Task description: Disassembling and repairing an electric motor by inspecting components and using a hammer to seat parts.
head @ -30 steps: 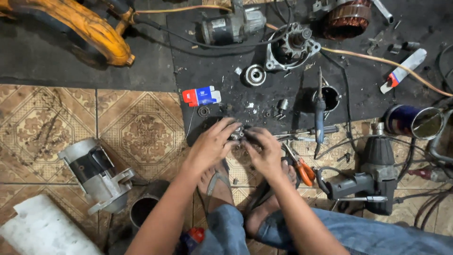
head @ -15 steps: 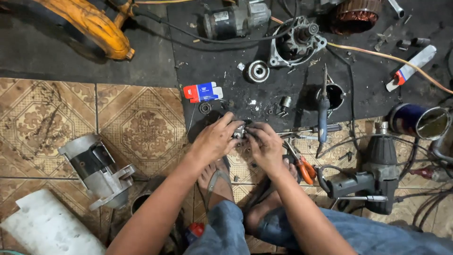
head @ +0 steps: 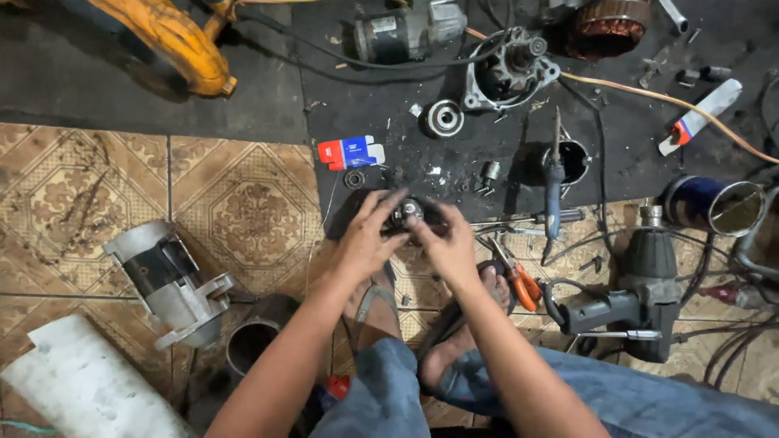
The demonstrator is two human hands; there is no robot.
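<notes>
Brown patterned floor tiles (head: 243, 211) meet a black mat (head: 389, 122). On it, a red, white and blue box (head: 350, 152). Orange-handled pliers (head: 519, 284), a blue soldering iron (head: 553, 180), a copper-wound stator (head: 608, 24), blue jeans (head: 617, 397).

Small red-blue-white box (head: 350, 152) on black mat; white-red-blue tube (head: 699, 117) far right

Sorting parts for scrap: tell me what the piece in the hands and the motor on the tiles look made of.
Round part, held by left hand and right hand: probably metal, dark with shiny centre. Motor: likely cast aluminium, dull grey ends, black-painted middle.
</notes>
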